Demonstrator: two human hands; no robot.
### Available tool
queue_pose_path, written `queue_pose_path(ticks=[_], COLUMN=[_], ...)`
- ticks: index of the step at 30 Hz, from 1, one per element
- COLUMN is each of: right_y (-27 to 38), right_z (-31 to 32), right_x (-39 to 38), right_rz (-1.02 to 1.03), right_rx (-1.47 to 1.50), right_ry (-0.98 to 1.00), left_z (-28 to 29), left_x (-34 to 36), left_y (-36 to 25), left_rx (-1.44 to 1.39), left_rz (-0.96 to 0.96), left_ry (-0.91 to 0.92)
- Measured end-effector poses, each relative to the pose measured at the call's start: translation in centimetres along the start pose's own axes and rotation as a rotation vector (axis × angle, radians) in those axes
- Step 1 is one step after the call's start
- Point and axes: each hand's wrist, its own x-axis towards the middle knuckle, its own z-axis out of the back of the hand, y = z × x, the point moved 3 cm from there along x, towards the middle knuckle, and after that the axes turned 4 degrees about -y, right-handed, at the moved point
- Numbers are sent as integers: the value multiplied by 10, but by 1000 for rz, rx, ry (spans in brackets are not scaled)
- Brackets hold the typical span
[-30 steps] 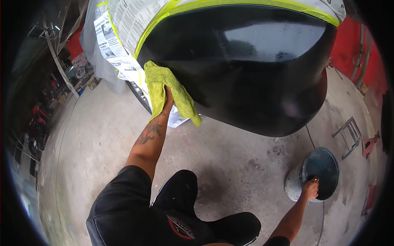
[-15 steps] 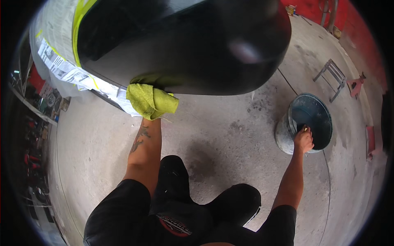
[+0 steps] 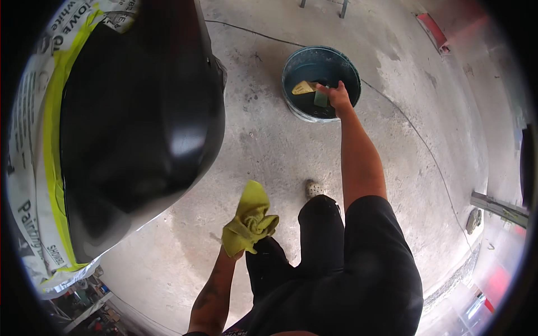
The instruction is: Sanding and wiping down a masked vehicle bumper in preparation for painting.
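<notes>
A crumpled yellow-green cloth point(image 3: 249, 221) is bunched over my left hand point(image 3: 235, 253), which grips it in front of my knee and away from the bodywork; its fingers are mostly hidden. At the far side, my right hand point(image 3: 339, 97) reaches over the near rim of a dark round bucket point(image 3: 291, 103) with water in it. Its fingers pinch a folded tan piece of sandpaper point(image 3: 304, 88) and a small green block point(image 3: 321, 96). A glossy black curved vehicle panel point(image 3: 140, 123) rises at the left, beyond the cloth.
Yellow-green masking tape point(image 3: 51, 162) and printed masking paper point(image 3: 25, 179) border the panel. A thin dark line point(image 3: 417, 131) runs across the concrete floor point(image 3: 263, 151) by the bucket. A beam point(image 3: 499, 208) juts in at the right. Metal legs point(image 3: 343, 8) show at the top.
My view has swung to the right. My left hand and the cloth have come away from the panel's lower edge. Sandpaper and a green block now show at my right hand in the bucket.
</notes>
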Motion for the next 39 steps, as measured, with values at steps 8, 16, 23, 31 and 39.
queue_pose_path(ticks=[8, 16, 23, 31, 39], right_y=[-131, -96, 53, 66, 90], right_z=[-4, 100, 53, 23, 84], right_x=[-22, 94, 32, 2, -82], right_rz=[-1040, -659, -404, -427, -263], right_rx=[865, 371, 19, -103, -261], right_ry=[-251, -78, 416, 430, 509], left_z=[-31, -146, -192, -205, -391], left_x=[-110, -224, -281, -483, -774], left_y=[11, -50, -99, -40, 233], left_rx=[321, 321, 887, 483, -326], left_rz=[102, 672, 758, 633, 894], left_ry=[-167, -854, -1009, -1537, -2067])
